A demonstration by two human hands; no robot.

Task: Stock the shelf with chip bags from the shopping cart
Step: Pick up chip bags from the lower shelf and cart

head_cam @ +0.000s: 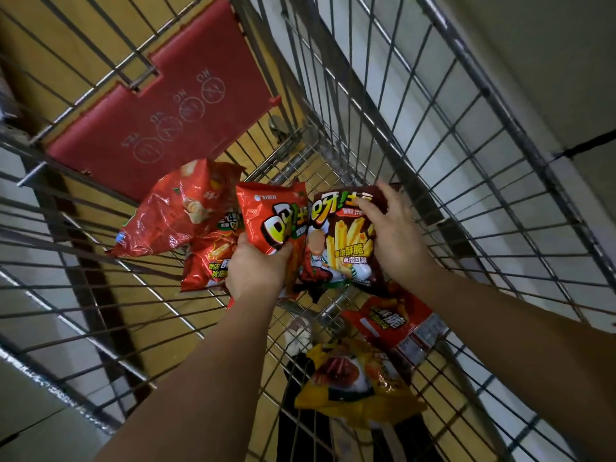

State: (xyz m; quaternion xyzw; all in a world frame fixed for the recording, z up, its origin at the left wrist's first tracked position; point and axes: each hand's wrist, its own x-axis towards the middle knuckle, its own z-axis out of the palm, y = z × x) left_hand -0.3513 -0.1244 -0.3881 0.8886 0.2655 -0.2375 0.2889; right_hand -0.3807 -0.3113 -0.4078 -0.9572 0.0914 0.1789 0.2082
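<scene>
Both my hands are inside the shopping cart [400, 135]. My left hand [256, 268] grips one orange-red chip bag [270, 218], thumb curled over its front. My right hand [393, 235] holds one dark brown chip bag [343, 241], fingers wrapped over its top edge. The two bags overlap. Four more lie loose in the cart: two red bags [173, 208] at left, a red one [396, 325] and a yellow one [356, 378] nearer me. Six total.

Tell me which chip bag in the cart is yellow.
The yellow chip bag lying nearest the camera, below the right forearm; every other bag is red or dark brown.
</scene>
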